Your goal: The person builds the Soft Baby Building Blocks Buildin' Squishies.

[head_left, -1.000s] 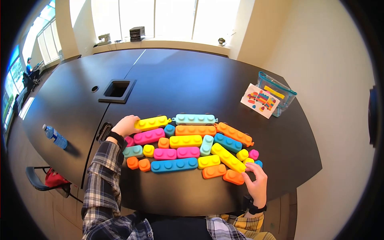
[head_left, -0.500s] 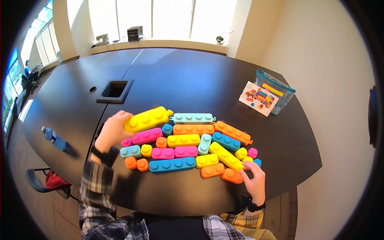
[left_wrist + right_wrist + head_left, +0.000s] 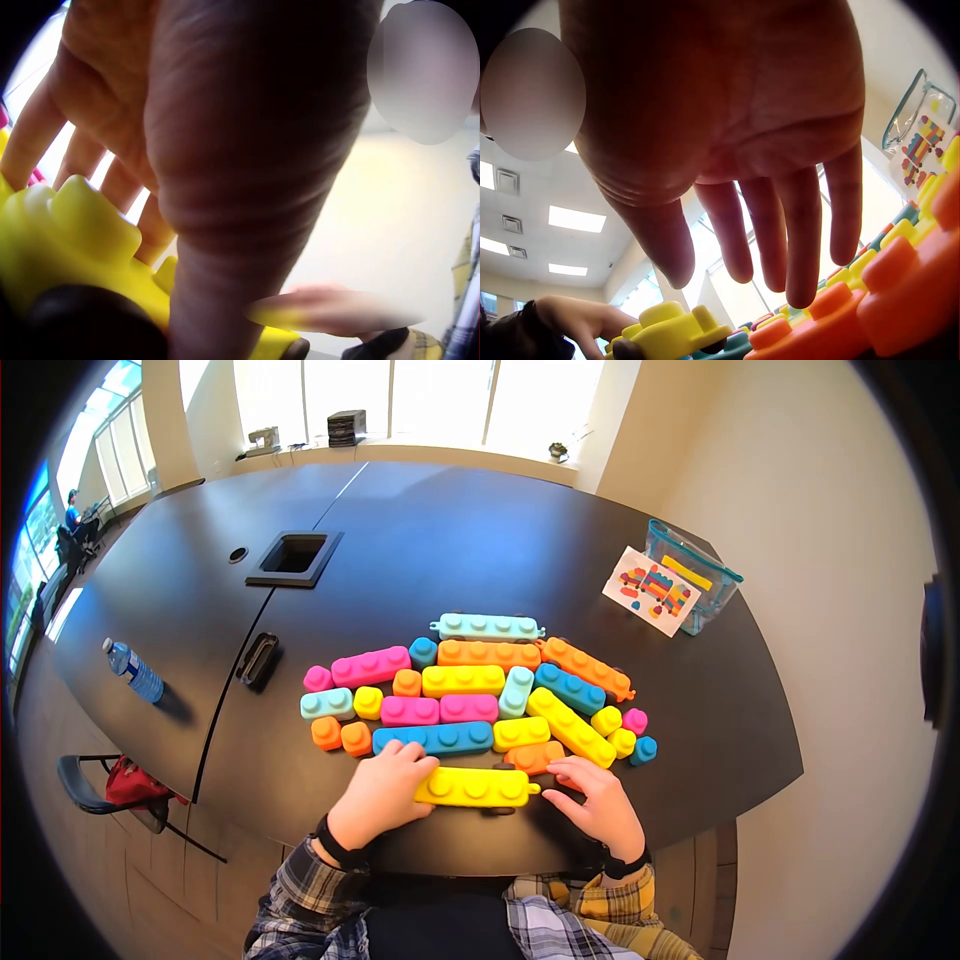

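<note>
At the near side of the table my left hand (image 3: 383, 797) grips the left end of a yellow toy train car (image 3: 474, 788), a studded base with dark wheels and a small hitch at its right end. The left wrist view shows thumb and fingers on either side of the yellow car (image 3: 90, 225). My right hand (image 3: 603, 812) is beside the hitch, holding nothing; its fingers hang extended in the right wrist view. Just beyond the hands lie a long blue block (image 3: 435, 738) and an orange block (image 3: 533, 757), the latter partly covered by the car's wheel.
Several bright blocks, including a pink block (image 3: 370, 665), lie grouped mid-table. Behind them are a light-blue train car (image 3: 488, 627) and an orange train car (image 3: 588, 669). A picture card (image 3: 651, 592) leans on a clear pouch (image 3: 700, 565). A water bottle (image 3: 134, 670) stands left.
My left hand has lifted the yellow train car from the back left of the blocks and brought it to the near edge. My right hand has left the long yellow block and moved inward.
</note>
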### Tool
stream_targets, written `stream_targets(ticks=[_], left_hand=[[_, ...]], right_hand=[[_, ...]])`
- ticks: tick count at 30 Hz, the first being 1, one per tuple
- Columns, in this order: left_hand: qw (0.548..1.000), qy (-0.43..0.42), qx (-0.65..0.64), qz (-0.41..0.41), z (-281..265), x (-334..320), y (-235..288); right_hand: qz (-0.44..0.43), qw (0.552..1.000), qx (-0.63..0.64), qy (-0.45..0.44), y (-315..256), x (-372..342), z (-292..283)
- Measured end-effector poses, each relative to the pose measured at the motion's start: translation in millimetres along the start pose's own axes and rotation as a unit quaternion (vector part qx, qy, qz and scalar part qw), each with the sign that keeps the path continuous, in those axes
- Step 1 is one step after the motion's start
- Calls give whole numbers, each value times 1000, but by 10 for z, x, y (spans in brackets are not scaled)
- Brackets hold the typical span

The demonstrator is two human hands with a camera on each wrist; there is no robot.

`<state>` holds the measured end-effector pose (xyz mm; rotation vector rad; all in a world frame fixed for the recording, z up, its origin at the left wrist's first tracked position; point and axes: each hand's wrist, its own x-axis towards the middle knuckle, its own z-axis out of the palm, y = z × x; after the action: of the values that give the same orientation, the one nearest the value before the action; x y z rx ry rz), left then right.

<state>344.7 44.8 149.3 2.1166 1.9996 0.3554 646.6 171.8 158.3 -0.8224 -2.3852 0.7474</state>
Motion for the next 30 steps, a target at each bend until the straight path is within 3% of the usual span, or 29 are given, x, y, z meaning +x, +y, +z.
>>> stream_targets(ticks=[11, 23, 30], left_hand=[[998, -59, 7, 0, 189, 64, 114], [999, -43, -22, 4, 318, 110, 100], [996, 16, -86, 16, 289, 58, -5]], right_hand=[[-35, 996, -33, -74, -38, -22, 241], [-11, 994, -62, -91, 29, 28, 293], [-15, 993, -80, -82, 12, 47, 282]])
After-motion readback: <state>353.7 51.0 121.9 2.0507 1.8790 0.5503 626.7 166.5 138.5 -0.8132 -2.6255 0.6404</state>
